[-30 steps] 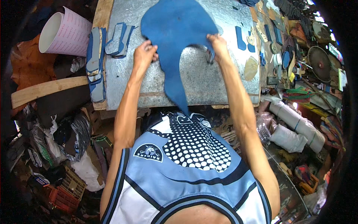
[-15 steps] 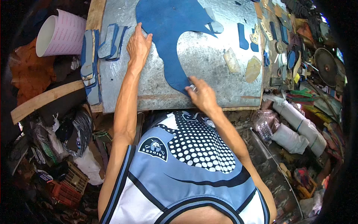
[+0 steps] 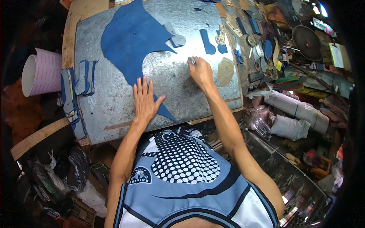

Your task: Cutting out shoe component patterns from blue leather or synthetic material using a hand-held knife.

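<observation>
A large blue sheet, apparently leather (image 3: 129,34), lies on the grey metal tabletop (image 3: 102,110). It narrows into a pointed tail near the front edge. My left hand (image 3: 144,100) rests flat across this narrow part, fingers extended. To the right of the sheet, my right hand (image 3: 200,72) is closed low over the metal. A small greyish thing (image 3: 192,60) shows at its fingertips, too small to name. Just right of that hand lies a tan oval pattern piece (image 3: 226,72). Grey pattern pieces (image 3: 177,40) sit by the sheet's right point.
Blue and grey cut pieces (image 3: 85,78) are stacked at the table's left side, near a pink-and-white roll (image 3: 42,74). Blue strips (image 3: 207,41) lie at the right. Beyond the right edge stand cluttered tools, scraps, a round metal disc (image 3: 306,43) and wrapped rolls (image 3: 296,106).
My right hand has left the sheet's tail and moved up and right, where a pale pattern piece lay. My left hand has moved down from the sheet's edge onto its narrow part. The view has shifted.
</observation>
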Tool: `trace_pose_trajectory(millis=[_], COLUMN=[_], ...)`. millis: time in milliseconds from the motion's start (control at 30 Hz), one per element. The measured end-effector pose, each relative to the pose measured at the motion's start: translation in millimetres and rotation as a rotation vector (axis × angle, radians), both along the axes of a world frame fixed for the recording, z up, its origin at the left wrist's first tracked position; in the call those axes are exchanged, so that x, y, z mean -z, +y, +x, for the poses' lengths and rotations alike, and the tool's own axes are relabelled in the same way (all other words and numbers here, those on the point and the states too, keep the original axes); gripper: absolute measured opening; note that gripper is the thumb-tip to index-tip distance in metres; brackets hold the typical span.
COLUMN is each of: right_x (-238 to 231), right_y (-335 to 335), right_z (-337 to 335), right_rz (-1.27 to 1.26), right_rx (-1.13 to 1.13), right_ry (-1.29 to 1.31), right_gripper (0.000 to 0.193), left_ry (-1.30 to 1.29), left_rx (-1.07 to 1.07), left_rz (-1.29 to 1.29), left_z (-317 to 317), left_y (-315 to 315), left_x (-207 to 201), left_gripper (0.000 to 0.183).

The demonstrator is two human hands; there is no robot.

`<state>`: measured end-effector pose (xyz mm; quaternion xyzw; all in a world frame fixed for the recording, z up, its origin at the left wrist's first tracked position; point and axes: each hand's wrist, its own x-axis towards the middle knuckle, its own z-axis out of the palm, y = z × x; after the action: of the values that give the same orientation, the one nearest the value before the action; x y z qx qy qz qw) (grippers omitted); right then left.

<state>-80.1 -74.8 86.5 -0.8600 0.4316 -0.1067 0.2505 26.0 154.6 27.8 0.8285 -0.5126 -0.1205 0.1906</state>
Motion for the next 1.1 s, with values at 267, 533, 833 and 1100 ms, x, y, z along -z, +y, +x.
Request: trace_pose_trajectory(millis=[267,533,833,1100], right_x=[22,29,54,65], right_y=[-67,-105,-247,-239], right_z=[77,54,-27,-33], right_rz=[-0.105,-0.039,-0.096,-0.373], right_rx=[-0.098,0.139,0.223,0.326], right_ry=[0.139,0.156,0.572,0.367], right_gripper=[0.056,0.062,0.084,0.071], left_ry=[0.111,0.135,0.232,0.143], left_rx=[0.069,0.043,0.107,0.017], left_rz=[0.089,0.126,0.057,-0.104], left_z=[-53,-58,-56,-21], left_y=[44,57,68,107], left_x=[-13,-15,-13,-13], left_gripper=[0.077,0.074,0.074,0.051])
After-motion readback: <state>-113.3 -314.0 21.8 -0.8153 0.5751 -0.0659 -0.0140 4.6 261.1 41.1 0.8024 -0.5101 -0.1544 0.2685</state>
